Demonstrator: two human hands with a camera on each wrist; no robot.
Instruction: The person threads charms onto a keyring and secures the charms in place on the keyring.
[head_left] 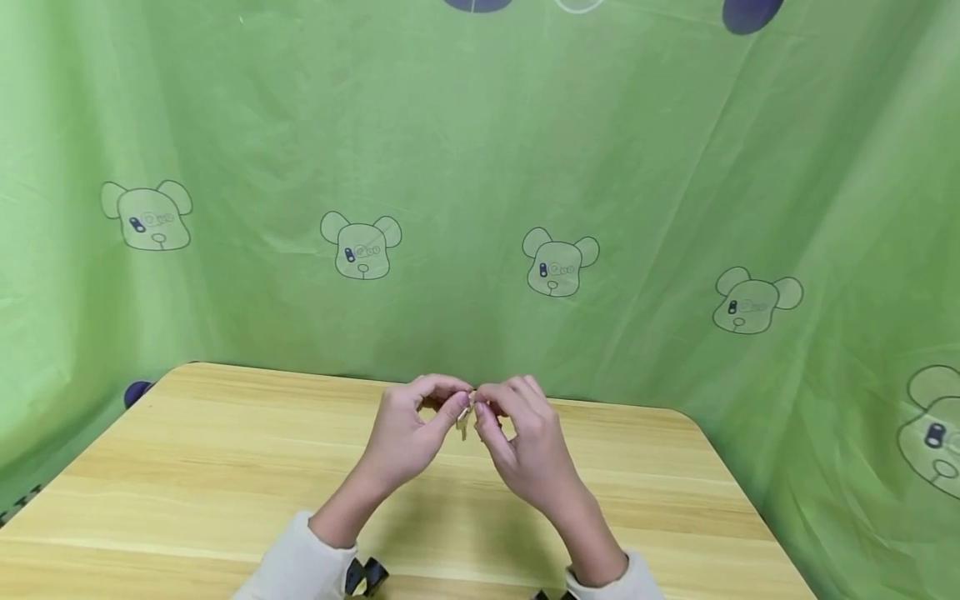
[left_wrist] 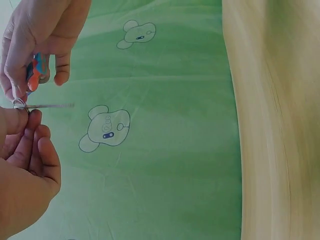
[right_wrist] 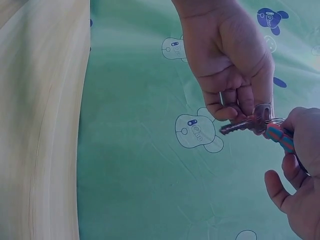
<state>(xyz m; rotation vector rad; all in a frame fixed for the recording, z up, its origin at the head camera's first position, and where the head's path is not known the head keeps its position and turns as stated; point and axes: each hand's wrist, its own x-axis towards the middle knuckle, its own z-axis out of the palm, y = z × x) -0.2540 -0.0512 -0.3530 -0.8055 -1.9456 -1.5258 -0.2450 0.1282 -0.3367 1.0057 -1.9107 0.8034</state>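
A metal key [right_wrist: 237, 126] points downward between the two hands, above the table. My left hand [head_left: 401, 433] pinches the head of this key between thumb and fingertips. Wire loops of a key ring [right_wrist: 274, 121] join the key to a small orange and blue striped piece [right_wrist: 281, 138]. Opposite, my right hand [head_left: 528, 442] holds that striped piece near the ring. Its fingertips almost meet those of the left hand in the head view. In the left wrist view the ring [left_wrist: 19, 103] is partly covered by the fingers.
A light wooden table [head_left: 225, 467] lies under both hands. Behind and around it hangs a green cloth [head_left: 465, 150] printed with bear heads. Dark straps or devices [head_left: 365, 575] show at the sleeve cuffs.
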